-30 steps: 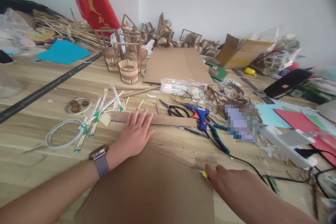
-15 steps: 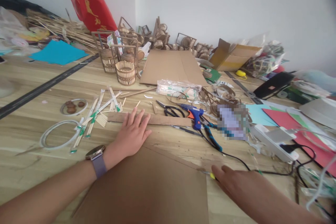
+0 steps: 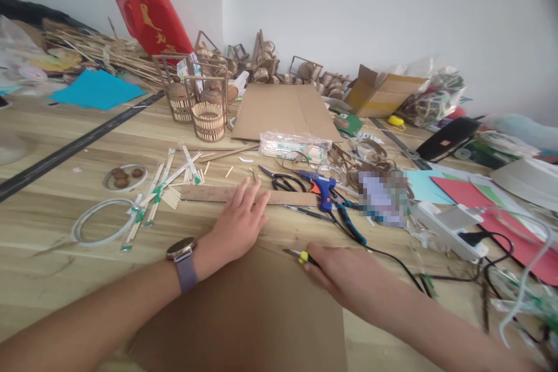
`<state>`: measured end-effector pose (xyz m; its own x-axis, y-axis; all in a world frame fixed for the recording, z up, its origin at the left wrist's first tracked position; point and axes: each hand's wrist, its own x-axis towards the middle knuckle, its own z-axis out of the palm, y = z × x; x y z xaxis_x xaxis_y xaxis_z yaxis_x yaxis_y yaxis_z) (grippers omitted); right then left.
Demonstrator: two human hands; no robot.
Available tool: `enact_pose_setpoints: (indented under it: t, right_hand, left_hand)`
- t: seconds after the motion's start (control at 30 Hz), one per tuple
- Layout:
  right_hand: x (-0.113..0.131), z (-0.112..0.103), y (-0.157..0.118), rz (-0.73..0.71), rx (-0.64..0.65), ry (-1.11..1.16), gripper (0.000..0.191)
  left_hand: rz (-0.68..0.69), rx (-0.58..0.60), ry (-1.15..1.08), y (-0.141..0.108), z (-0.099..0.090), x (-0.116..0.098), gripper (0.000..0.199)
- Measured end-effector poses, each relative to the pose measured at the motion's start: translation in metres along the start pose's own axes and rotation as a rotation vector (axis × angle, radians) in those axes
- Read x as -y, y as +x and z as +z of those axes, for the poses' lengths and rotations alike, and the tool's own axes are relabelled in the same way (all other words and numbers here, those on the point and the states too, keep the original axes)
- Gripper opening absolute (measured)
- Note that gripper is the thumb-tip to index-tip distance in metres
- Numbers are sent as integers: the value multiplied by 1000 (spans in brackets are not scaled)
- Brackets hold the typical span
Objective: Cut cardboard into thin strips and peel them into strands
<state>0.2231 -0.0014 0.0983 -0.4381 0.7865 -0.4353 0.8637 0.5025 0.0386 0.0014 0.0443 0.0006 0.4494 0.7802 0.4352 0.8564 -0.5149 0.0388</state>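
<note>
Pale walls (image 3: pixel 370 11) rise behind my wood-grained table (image 3: pixel 39 145), where a red bag (image 3: pixel 152 17) leans at the back left and small slatted baskets (image 3: pixel 209 122) stand or lie in heaps. Nearest me is a large brown cardboard sheet (image 3: pixel 244 319), lying flat and running out of view at the bottom. My left hand (image 3: pixel 242 224) is open, palm down, its fingers spread over a narrow cardboard strip (image 3: pixel 288 199) beyond the sheet's far edge; a watch (image 3: pixel 181 249) sits on that wrist. My right hand (image 3: pixel 344 273) is closed around a yellow-and-black craft knife (image 3: pixel 304 257), its blade pointing left, close to the sheet's far edge; I can't tell whether the tip touches the cardboard. Just past the strip lie black-handled scissors (image 3: pixel 288 183) and a blue glue gun (image 3: pixel 323 190), with teal-handled pliers (image 3: pixel 351 226) beside the gun. Wooden sticks (image 3: pixel 174 195), some in wrappers, and a white ring (image 3: pixel 104 238) are left of the strip. Farther back, a clear packet of sticks (image 3: pixel 296 150) lies in front of another flat piece of cardboard (image 3: pixel 283 107). A white power strip (image 3: pixel 453 232) is off to the right.
</note>
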Motion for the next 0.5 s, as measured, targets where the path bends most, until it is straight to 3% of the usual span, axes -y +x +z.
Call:
enact_pose_setpoints:
  t: [0.17, 0.5]
  right_hand:
    - [22, -3, 23, -32, 0, -32, 21]
    - [26, -2, 32, -54, -29, -72, 23]
  left_hand:
    - [-24, 7, -64, -4, 7, -2, 45]
    - [9, 11, -35, -3, 4, -4, 45]
